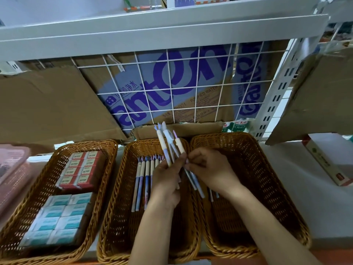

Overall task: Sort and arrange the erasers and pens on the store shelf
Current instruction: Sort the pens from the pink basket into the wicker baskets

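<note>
Three wicker baskets stand side by side on the shelf. The left basket (47, 243) holds red-boxed erasers (80, 169) at the back and teal-boxed erasers (59, 219) at the front. In the middle basket (114, 226) several pens (142, 180) lie in a row. My left hand (167, 180) grips a bunch of pens (168, 142) upright over the middle basket. My right hand (210, 171) pinches pens of that bunch at its lower part. A few pens (214, 196) show under my right wrist in the right basket (267, 178).
A white wire grid (181, 88) with cardboard sheets behind it backs the shelf. A pink plastic crate (11, 169) sits at the far left. A white and red box (328, 161) lies on the shelf at the right. An upper shelf board (152, 27) hangs overhead.
</note>
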A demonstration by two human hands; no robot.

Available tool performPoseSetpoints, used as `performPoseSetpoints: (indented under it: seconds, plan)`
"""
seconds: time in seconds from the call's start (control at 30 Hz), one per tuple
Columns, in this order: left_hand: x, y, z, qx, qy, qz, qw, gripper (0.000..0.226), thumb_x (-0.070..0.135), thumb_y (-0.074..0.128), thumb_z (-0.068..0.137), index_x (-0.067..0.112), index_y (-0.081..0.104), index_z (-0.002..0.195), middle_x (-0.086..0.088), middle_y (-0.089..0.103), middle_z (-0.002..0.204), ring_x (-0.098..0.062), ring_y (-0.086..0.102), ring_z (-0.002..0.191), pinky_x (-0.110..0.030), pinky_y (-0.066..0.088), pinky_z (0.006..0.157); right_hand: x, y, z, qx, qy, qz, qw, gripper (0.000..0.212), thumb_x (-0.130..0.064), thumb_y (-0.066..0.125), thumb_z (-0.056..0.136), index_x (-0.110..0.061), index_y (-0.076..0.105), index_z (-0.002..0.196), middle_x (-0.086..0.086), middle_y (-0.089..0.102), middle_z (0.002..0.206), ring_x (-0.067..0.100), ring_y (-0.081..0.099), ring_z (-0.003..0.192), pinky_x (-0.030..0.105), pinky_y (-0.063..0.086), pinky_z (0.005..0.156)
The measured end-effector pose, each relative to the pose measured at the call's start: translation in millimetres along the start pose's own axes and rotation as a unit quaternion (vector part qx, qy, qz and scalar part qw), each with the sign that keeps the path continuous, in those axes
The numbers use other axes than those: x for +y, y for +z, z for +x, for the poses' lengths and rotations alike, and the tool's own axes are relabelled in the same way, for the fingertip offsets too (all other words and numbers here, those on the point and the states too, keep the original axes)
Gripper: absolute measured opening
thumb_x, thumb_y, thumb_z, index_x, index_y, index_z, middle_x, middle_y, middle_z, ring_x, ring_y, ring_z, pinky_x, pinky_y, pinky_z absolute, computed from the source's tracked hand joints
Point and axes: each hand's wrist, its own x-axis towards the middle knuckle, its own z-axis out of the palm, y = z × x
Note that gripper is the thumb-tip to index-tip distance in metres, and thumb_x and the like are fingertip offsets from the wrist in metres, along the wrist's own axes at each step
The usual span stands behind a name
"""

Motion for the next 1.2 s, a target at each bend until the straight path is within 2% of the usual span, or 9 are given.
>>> performPoseSetpoints:
  seconds: [0.03, 0.13, 0.23, 0.33, 0.43, 0.6, 0.7, 0.87, 1.2]
  plan:
    - [2.2, -4.3, 0.8, 0.015, 0.005, 0.006, 1.000, 0.016, 0.013, 0.063, 0.088, 0.004, 0.062, 0.075, -0.004, 0.059, 0.045, -0.010, 0.056, 0.038, -0.018, 0.047, 0.041, -3.0, 3.1, 2.4, -0.001, 0.004, -0.002, 1.000, 0.010, -0.020, 0.071, 0.081, -0.023, 0.065, 0.088, -0.010, 0.067, 0.083, -0.004, 0.060, 0.075, 0.005, 0.044, 0.065]
    - [8.7, -22.3, 6.8, 0.048, 0.011, 0.001, 0.999, 0.018, 0.019, 0.065, 0.088, 0.002, 0.065, 0.082, -0.012, 0.068, 0.063, -0.024, 0.066, 0.062, -0.036, 0.058, 0.067, -13.8, 15.5, 12.0, 0.009, 0.020, -0.041, 0.999, 0.013, -0.018, 0.066, 0.086, -0.016, 0.064, 0.099, -0.005, 0.065, 0.086, 0.004, 0.060, 0.078, 0.007, 0.043, 0.067]
    - [15.8, -42.0, 11.3, 0.077, 0.032, 0.008, 0.996, 0.016, 0.018, 0.064, 0.089, 0.003, 0.063, 0.082, -0.006, 0.065, 0.054, -0.016, 0.064, 0.048, -0.027, 0.052, 0.052, -21.4, 36.4, 20.5, 0.014, 0.016, -0.148, 0.989, 0.020, -0.012, 0.058, 0.088, -0.014, 0.061, 0.108, 0.003, 0.067, 0.100, 0.020, 0.061, 0.098, 0.025, 0.047, 0.082]
    - [19.9, -53.3, 9.2, 0.067, 0.033, 0.030, 0.997, 0.021, 0.019, 0.060, 0.092, 0.007, 0.059, 0.074, 0.001, 0.058, 0.044, -0.009, 0.056, 0.037, -0.020, 0.044, 0.042, -21.6, 58.8, 21.5, -0.019, -0.014, -0.236, 0.971, 0.020, -0.005, 0.050, 0.090, -0.013, 0.062, 0.102, 0.008, 0.065, 0.102, 0.027, 0.062, 0.098, 0.036, 0.051, 0.081]
    - [19.0, -59.0, 7.1, 0.059, 0.032, 0.042, 0.997, 0.020, 0.013, 0.055, 0.094, 0.007, 0.058, 0.076, 0.001, 0.057, 0.043, -0.007, 0.052, 0.035, -0.014, 0.038, 0.035, -22.9, 69.6, 18.6, -0.074, -0.039, -0.306, 0.948, 0.020, -0.006, 0.046, 0.093, -0.009, 0.062, 0.103, 0.012, 0.063, 0.110, 0.031, 0.060, 0.104, 0.037, 0.048, 0.083]
    - [17.1, -65.2, 10.2, 0.075, 0.039, 0.045, 0.995, 0.020, 0.020, 0.061, 0.091, 0.008, 0.060, 0.075, -0.007, 0.052, 0.060, -0.017, 0.047, 0.054, -0.029, 0.037, 0.054, -28.0, 78.0, 20.4, -0.100, -0.026, -0.341, 0.934, 0.026, -0.011, 0.039, 0.098, -0.009, 0.061, 0.111, 0.013, 0.061, 0.115, 0.030, 0.060, 0.105, 0.035, 0.049, 0.085]
    - [17.0, -63.7, 10.5, 0.077, 0.053, 0.059, 0.994, 0.025, 0.021, 0.062, 0.090, 0.010, 0.056, 0.068, -0.005, 0.048, 0.056, -0.014, 0.044, 0.050, -0.026, 0.036, 0.049, -32.3, 83.5, 24.0, -0.116, 0.003, -0.358, 0.926, 0.027, -0.011, 0.039, 0.098, -0.005, 0.059, 0.115, 0.014, 0.060, 0.121, 0.030, 0.058, 0.110, 0.034, 0.047, 0.088]
    - [19.7, -66.3, 10.2, 0.097, 0.054, 0.028, 0.993, 0.020, 0.022, 0.062, 0.090, 0.005, 0.063, 0.080, -0.013, 0.059, 0.069, -0.024, 0.058, 0.064, -0.032, 0.049, 0.061, -30.0, 85.4, 29.5, -0.099, 0.020, -0.344, 0.934, 0.020, -0.007, 0.045, 0.096, -0.007, 0.058, 0.112, 0.011, 0.060, 0.116, 0.026, 0.060, 0.104, 0.032, 0.048, 0.083]
    - [15.2, -63.0, 8.3, 0.085, 0.107, 0.066, 0.988, 0.028, 0.017, 0.060, 0.091, 0.009, 0.055, 0.065, 0.007, 0.051, 0.041, 0.000, 0.047, 0.035, -0.012, 0.037, 0.038, -31.9, 80.7, 30.2, -0.128, 0.006, -0.336, 0.933, 0.017, -0.009, 0.045, 0.097, -0.008, 0.061, 0.103, 0.013, 0.060, 0.109, 0.027, 0.060, 0.100, 0.033, 0.050, 0.082]
